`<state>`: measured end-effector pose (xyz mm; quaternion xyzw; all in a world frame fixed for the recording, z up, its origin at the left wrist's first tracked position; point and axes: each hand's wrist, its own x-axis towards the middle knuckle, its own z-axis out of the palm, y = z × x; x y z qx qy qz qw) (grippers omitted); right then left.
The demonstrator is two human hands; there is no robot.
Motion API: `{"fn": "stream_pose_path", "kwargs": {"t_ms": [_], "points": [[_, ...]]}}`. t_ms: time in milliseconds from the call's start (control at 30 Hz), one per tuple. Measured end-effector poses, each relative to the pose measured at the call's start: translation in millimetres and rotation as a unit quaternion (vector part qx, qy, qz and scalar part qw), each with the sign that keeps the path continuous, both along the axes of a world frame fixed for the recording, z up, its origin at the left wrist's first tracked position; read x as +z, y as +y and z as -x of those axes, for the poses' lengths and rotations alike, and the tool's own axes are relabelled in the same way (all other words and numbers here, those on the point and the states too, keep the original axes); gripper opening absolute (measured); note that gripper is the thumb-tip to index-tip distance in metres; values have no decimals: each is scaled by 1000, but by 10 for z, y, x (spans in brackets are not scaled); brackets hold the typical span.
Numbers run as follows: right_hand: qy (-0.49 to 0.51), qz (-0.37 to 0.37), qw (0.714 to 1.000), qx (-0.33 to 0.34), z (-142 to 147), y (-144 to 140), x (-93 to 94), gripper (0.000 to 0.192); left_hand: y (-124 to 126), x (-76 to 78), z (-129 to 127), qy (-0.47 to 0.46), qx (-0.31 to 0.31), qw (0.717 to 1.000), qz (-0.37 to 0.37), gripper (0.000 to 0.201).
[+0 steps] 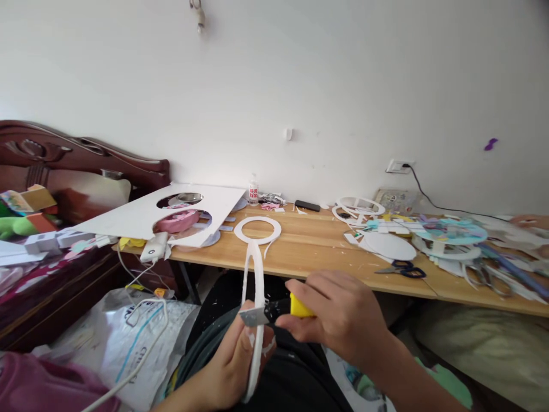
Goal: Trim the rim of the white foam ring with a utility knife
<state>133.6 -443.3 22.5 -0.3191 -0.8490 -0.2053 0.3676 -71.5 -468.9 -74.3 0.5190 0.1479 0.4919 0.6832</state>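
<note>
My left hand (234, 366) grips a white foam-like ring (258, 274), held upright on edge above my lap in front of the table. In my right hand (338, 315) is a utility knife (277, 312) with a yellow and black handle. Its blade lies across the ring's edge, close to my left fingers. Whether the blade cuts into the ring, I cannot tell. Just beyond the held ring's top, a second flat white ring (258, 230) lies on the wooden table (309, 246).
A white board (128, 212) with round cutouts overhangs the table's left end. Scissors (403, 269), white discs (388, 245) and scraps crowd the right side. A bottle (253, 190) and a black phone-like object (307, 205) stand near the wall. A white cable (146, 349) hangs at lower left.
</note>
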Motion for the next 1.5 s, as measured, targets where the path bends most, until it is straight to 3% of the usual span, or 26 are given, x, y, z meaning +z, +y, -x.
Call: {"fn": "stream_pose_path", "kwargs": {"t_ms": [167,333,533,733,933,1100,1267,1500], "points": [[6,-8,999,-38,-88,107,-17,42,22,18,14,11,-15,1000,17,33],[8,15,1000,10,-17,60,-54,49,44,-2,25,32,-11,999,1,35],[4,-5,999,-31,-107,65,-30,41,26,31,-16,5,-11,1000,-2,32],[-4,5,1000,6,-33,22,-14,48,13,18,28,50,-13,999,-9,36],[0,-6,1000,-24,-95,88,-8,40,26,34,41,47,-22,999,-4,35],[-12,13,1000,14,-70,51,-8,47,19,-3,51,62,-5,998,-10,36],[-4,10,1000,-28,-142,79,-6,39,18,41,37,57,-31,998,-7,34],[-9,31,999,9,-96,47,24,47,5,-8,39,48,-30,998,-28,33]]}}
